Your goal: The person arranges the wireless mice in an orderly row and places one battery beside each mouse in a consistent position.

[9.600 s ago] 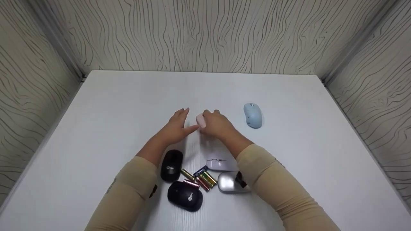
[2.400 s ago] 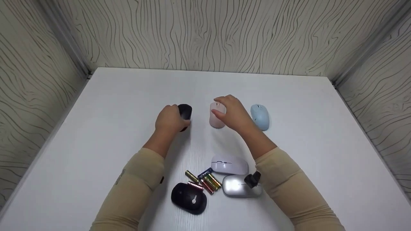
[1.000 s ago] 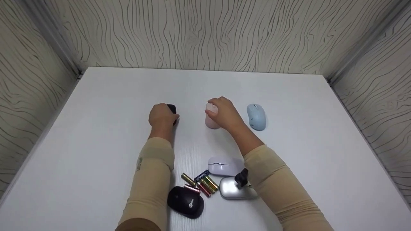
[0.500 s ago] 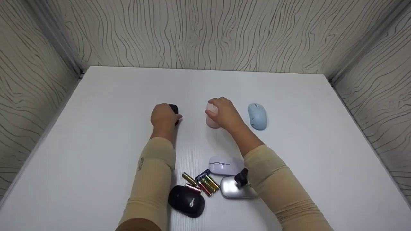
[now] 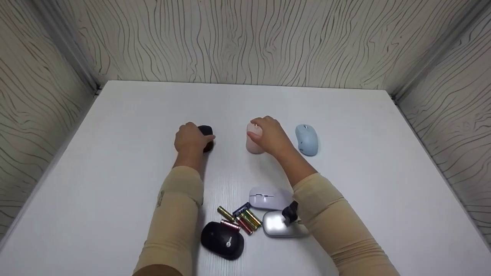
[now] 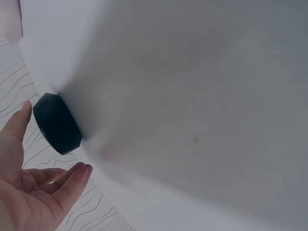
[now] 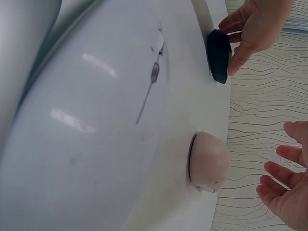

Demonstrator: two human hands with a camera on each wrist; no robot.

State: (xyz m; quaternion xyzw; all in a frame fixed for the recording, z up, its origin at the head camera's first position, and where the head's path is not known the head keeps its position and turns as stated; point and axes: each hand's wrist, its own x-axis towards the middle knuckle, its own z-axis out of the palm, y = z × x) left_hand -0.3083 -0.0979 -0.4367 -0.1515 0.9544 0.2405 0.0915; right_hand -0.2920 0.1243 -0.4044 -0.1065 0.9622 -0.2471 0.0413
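Note:
My left hand is at a black mouse standing on the white table. In the left wrist view its fingers are spread, with a gap between several fingertips and the black mouse; the thumb is close beside it, contact unclear. To the right, my right hand hovers with loosely bent fingers by a pale pink mouse. The right wrist view shows those fingers apart from the pink mouse. A light blue mouse lies farther right, roughly level with the other two.
Nearer the front lie a second black mouse, several loose batteries, a lilac mouse and a silver mouse. The right sleeve and its black mount overlap the silver mouse. Patterned panels enclose the table's back and sides.
Earlier my right hand set down and let go of the pink mouse. My left hand carried the black mouse from the front to its left. Now the left fingers have loosened, shifting slightly left.

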